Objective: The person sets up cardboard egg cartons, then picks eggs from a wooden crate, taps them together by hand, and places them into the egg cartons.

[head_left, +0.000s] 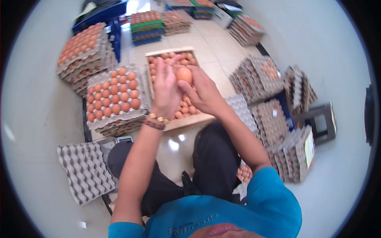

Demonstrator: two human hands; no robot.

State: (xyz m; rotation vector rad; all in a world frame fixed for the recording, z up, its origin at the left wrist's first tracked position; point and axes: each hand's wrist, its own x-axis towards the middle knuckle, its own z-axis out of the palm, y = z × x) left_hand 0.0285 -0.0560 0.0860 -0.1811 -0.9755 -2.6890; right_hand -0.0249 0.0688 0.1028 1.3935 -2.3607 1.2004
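Observation:
Above a wooden crate (pixel 186 122) full of brown eggs, both my hands are raised close together. An egg (pixel 184 75) sits between the thumb and fingers of my right hand (pixel 203 90). My left hand (pixel 166 88), with beaded bracelets at the wrist, is beside it with fingers stretched out and slightly blurred. Whether the left palm touches the egg or the right fingers, I cannot tell. The hands hide the middle of the crate. Just left of it stands a stack of cardboard trays, the top tray (pixel 115 95) holding rows of eggs.
Grey empty egg trays (pixel 85 170) lie at lower left. More stacked egg trays (pixel 81 47) stand at far left, and others (pixel 258 79) line the right side. A dark plastic stool (pixel 323 121) is at right. Green and blue trays of eggs (pixel 147 29) stand at the back.

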